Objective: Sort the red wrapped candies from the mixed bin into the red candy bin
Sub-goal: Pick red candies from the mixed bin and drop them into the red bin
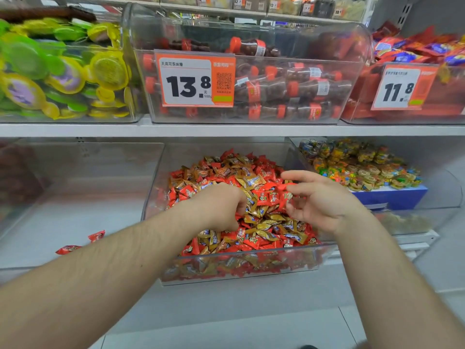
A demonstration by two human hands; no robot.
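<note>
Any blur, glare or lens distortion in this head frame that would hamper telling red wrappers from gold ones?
Head view: even shop lighting, wrappers in the clear mixed candy bin read clearly; right hand slightly motion-blurred at its fingers; soft glare on the clear bin of cola-bottle candies; wide-angle bending and softness at the edges.

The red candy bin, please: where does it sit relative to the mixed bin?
In the head view, the red candy bin sits immediately left of the mixed bin on the lower shelf, holding two red candies.
</note>
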